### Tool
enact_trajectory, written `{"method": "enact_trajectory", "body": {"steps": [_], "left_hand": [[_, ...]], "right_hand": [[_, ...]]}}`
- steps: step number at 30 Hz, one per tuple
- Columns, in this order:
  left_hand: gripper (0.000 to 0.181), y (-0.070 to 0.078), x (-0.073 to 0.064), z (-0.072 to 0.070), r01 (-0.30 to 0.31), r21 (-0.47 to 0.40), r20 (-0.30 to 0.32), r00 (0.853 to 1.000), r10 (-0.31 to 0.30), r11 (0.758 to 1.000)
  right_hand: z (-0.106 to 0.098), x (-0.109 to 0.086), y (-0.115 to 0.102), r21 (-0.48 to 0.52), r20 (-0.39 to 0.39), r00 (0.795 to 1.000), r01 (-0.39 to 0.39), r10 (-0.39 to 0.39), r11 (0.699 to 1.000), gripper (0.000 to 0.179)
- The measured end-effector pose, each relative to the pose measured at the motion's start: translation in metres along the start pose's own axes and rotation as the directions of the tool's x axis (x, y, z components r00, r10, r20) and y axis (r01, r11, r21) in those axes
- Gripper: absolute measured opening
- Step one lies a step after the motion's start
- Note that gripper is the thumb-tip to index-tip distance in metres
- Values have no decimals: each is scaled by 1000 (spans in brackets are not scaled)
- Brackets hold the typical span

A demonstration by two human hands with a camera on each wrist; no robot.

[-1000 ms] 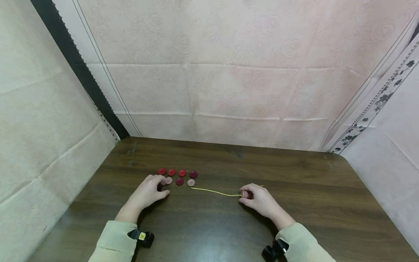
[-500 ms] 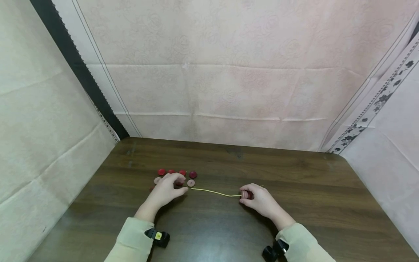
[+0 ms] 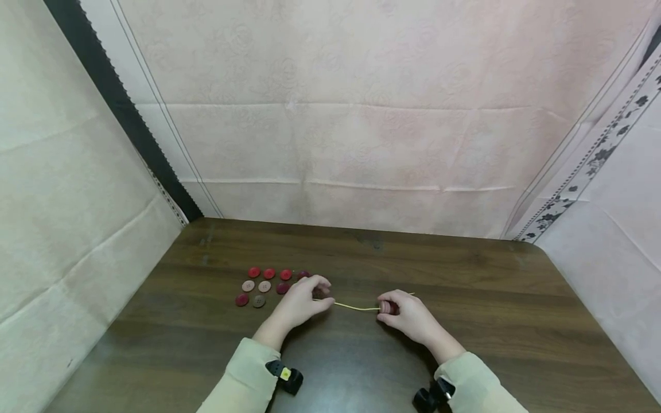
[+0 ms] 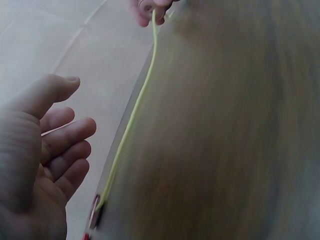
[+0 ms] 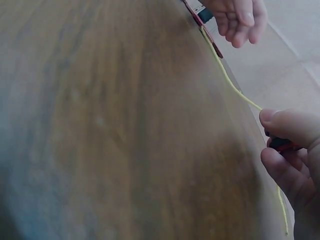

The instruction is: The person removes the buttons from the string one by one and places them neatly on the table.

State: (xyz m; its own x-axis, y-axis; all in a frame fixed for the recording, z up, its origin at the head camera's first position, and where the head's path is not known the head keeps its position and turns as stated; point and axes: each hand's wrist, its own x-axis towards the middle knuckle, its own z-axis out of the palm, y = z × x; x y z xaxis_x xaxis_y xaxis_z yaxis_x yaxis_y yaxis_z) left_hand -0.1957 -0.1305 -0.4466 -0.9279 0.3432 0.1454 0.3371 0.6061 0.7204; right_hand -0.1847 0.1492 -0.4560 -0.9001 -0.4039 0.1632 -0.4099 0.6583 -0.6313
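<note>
My right hand point(image 3: 409, 316) pinches a short stack of pink and dark red buttons point(image 3: 384, 307) between thumb and fingers. A thin yellow cord point(image 3: 356, 308) passes through the stack; its short tail pokes out beyond the fingers. Leftward, the cord runs along the table to my left hand point(image 3: 298, 305), which covers its far end in the head view. In the left wrist view that hand's fingers point(image 4: 70, 137) are loosely bent, thumb apart, with nothing between them. The cord point(image 4: 132, 117) lies beside them there, its end at buttons seen edge-on.
Left of my left hand, loose buttons lie in rows on the brown wooden table point(image 3: 465, 275): bright red ones point(image 3: 269, 273), pale pink ones point(image 3: 264, 286), dark red ones point(image 3: 241, 300) and a grey-brown one point(image 3: 259, 301). A patterned pale cloth point(image 3: 330, 143) hangs behind the table.
My left hand has moved right across the buttons to the cord's left end, uncovering the left-hand buttons. My right hand stays in place with the button stack.
</note>
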Motion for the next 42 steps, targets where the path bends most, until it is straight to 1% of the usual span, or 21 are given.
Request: {"method": "enact_trajectory", "body": {"steps": [4,7,10,14,16,23,26,30,34,39,42], "left_hand": [[31,4,4,8,-11,-17,28,1000,12,1000],[30,8,7,12,-8,-30,29,1000,8,1000],[31,13,10,17,-8,-60,30,1000,9,998],[32,19,14,25,1,-102,60,998,6,995],[31,22,16,30,5,-110,69,998,3,994],[29,27,20,42,14,-124,69,998,-5,992],[28,30,20,47,8,-137,63,998,1,991],[28,33,21,51,4,-142,60,998,5,990],[28,36,22,53,13,-142,66,998,-4,990],[25,41,25,60,9,-141,66,998,0,990],[23,45,26,64,22,-145,69,998,-12,989]], "right_hand": [[1,0,2,-8,1,1000,9,-9,1000,25],[1,0,3,-10,0,1000,11,-11,1000,26],[1,0,3,-14,-5,1000,8,-8,1000,27],[1,1,1,-7,-10,1000,10,-10,1000,30],[1,1,0,1,-9,1000,11,-11,1000,31],[1,2,0,13,-12,1000,15,-14,1000,30],[1,2,0,9,-16,1000,24,-24,1000,29],[1,4,-1,-5,-18,999,29,-29,1000,29],[1,3,-1,-17,-15,1000,23,-23,1000,30],[1,3,-1,-15,-19,1000,18,-18,1000,30],[1,2,-1,-5,-32,999,21,-21,1000,30]]}}
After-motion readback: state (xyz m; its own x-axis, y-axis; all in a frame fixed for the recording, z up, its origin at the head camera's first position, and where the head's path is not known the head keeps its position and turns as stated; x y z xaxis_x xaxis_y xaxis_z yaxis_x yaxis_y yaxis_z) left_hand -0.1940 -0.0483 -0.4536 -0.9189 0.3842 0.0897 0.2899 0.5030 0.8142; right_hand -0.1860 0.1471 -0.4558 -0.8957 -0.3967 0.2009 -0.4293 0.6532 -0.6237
